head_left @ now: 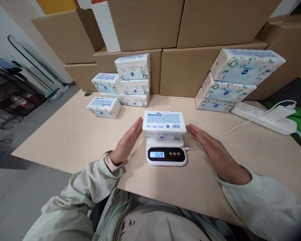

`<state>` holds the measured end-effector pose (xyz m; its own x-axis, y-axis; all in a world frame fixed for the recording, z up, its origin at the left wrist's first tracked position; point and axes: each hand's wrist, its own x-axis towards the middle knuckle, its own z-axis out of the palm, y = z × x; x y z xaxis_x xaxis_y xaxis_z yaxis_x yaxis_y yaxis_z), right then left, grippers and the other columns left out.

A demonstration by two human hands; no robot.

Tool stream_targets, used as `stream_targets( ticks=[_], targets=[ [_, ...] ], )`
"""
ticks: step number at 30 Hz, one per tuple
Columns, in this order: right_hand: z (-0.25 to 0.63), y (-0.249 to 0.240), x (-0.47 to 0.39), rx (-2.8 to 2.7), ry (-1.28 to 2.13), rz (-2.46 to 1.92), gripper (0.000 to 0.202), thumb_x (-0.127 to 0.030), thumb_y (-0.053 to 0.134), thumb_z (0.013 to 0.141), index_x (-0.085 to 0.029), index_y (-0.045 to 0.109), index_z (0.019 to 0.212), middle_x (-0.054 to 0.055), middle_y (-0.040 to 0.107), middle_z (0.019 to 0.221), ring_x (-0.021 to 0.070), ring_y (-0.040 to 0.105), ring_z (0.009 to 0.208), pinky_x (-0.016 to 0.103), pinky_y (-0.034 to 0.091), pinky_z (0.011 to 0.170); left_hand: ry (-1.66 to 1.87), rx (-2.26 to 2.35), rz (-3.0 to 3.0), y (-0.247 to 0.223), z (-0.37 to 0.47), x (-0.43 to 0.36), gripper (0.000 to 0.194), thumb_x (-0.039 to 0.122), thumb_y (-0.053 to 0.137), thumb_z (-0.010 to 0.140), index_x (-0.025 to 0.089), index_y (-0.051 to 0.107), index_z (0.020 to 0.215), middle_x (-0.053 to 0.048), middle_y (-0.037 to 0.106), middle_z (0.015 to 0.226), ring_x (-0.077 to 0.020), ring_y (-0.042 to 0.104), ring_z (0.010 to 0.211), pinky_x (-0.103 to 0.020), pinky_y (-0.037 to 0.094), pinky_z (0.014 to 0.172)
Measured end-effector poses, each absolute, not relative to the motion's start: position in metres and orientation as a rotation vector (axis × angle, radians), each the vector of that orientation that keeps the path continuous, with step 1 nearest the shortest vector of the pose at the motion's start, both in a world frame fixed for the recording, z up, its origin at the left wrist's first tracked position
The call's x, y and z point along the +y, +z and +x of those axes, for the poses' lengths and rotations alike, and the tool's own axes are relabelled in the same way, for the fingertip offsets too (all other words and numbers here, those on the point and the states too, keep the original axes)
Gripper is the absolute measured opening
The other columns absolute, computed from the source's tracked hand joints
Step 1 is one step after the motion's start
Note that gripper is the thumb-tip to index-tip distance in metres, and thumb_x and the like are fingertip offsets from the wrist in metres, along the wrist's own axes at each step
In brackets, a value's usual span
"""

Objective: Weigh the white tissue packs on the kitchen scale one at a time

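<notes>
A white tissue pack (164,122) marked "Manhua" lies label up on a small white kitchen scale (150,161). The scale's lit display (157,154) seems to read 102.8 or 1028; I cannot make out a decimal point. My left hand (127,142) is held upright at the pack's left side, fingers straight, the tips very close to it. On the other side, my right hand (210,149) mirrors it with outstretched fingers near the pack's right edge. Neither hand grips the pack; whether a fingertip touches it, I cannot tell.
More tissue packs (134,72) are piled at the back left, with a single pack (104,107) in front. Another stack (240,72) stands at the back right beside a white power strip (263,117). A cable (230,130) runs to the scale. Cardboard boxes (140,26) line the back.
</notes>
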<state>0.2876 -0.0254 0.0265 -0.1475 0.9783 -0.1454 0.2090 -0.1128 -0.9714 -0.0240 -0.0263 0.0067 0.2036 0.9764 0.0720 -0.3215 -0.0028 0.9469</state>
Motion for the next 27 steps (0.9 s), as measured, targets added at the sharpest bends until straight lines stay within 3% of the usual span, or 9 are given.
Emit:
stream_targets(
  ticks=[3,6,10,14,16,19,24,27],
  targets=[
    [0.27,0.046,-0.008,-1.509,1.471,-1.235,0.061,-0.073,0.057,0.1,-0.047,0.059,0.155,-0.011,0.051,0.17,0.0314,0.04,0.166,0.058,0.027,0.142,1.189,0.796,1.159,0.009,-0.021,-0.02,0.069,0.057,0.056,0.106,0.032,0.044,0.169,0.0,0.031,0.18,-0.0317,0.02,0.172,-0.056,0.015,0.142],
    [0.246,0.068,0.007,-1.565,1.594,-1.118,0.057,-0.067,0.055,0.104,-0.049,0.055,0.158,-0.01,0.056,0.166,0.0315,0.045,0.163,0.058,0.037,0.138,1.233,0.828,1.301,0.018,-0.027,-0.012,0.071,0.055,0.062,0.104,0.033,0.044,0.169,0.001,0.026,0.182,-0.0327,0.016,0.173,-0.055,0.016,0.142],
    [0.207,0.092,0.031,-1.623,1.587,-1.016,0.055,-0.055,0.055,0.107,-0.046,0.051,0.161,-0.01,0.054,0.168,0.0277,0.045,0.163,0.056,0.035,0.139,1.374,1.014,1.553,0.031,-0.054,0.008,0.08,0.051,0.07,0.101,0.036,0.036,0.172,-0.003,0.033,0.18,-0.0338,0.03,0.168,-0.055,0.03,0.138],
    [0.164,0.085,0.069,-1.588,1.705,-0.953,0.051,-0.045,0.055,0.107,-0.034,0.058,0.157,-0.004,0.054,0.169,0.0264,0.049,0.159,0.054,0.034,0.139,1.436,1.482,1.987,0.02,-0.094,0.037,0.096,0.058,0.077,0.095,0.026,0.03,0.173,-0.016,0.037,0.176,-0.0387,0.039,0.163,-0.06,0.037,0.133],
    [0.142,0.07,0.089,-1.54,1.797,-1.026,0.051,-0.041,0.055,0.105,-0.028,0.061,0.154,0.001,0.058,0.166,0.0275,0.055,0.153,0.054,0.035,0.137,1.316,1.725,2.159,0.004,-0.111,0.053,0.086,0.06,0.075,0.095,0.019,0.045,0.164,-0.022,0.047,0.168,-0.0425,0.046,0.157,-0.064,0.041,0.128],
    [0.112,0.047,0.112,-1.543,1.805,-1.114,0.055,-0.037,0.058,0.101,-0.026,0.059,0.155,0.003,0.06,0.164,0.0269,0.056,0.152,0.053,0.036,0.136,1.078,1.976,2.327,-0.021,-0.126,0.072,0.059,0.049,0.071,0.096,0.016,0.063,0.144,-0.024,0.059,0.156,-0.0454,0.052,0.149,-0.068,0.042,0.124],
    [0.109,0.045,0.113,-1.681,1.697,-1.065,0.052,-0.034,0.064,0.096,-0.026,0.066,0.148,0.006,0.065,0.158,0.0274,0.058,0.151,0.052,0.042,0.132,1.166,2.162,2.394,-0.025,-0.115,0.077,0.043,0.036,0.067,0.097,0.019,0.066,0.137,-0.022,0.051,0.165,-0.0469,0.038,0.16,-0.076,0.029,0.127],
    [0.155,0.056,0.097,-1.858,1.246,-0.92,0.041,-0.038,0.062,0.099,-0.025,0.073,0.136,0.009,0.073,0.145,0.0286,0.069,0.135,0.051,0.051,0.123,1.348,1.94,2.403,0.007,-0.086,0.063,0.042,0.044,0.065,0.101,0.022,0.066,0.137,-0.019,0.049,0.168,-0.0425,0.033,0.165,-0.073,0.025,0.132]
  ],
)
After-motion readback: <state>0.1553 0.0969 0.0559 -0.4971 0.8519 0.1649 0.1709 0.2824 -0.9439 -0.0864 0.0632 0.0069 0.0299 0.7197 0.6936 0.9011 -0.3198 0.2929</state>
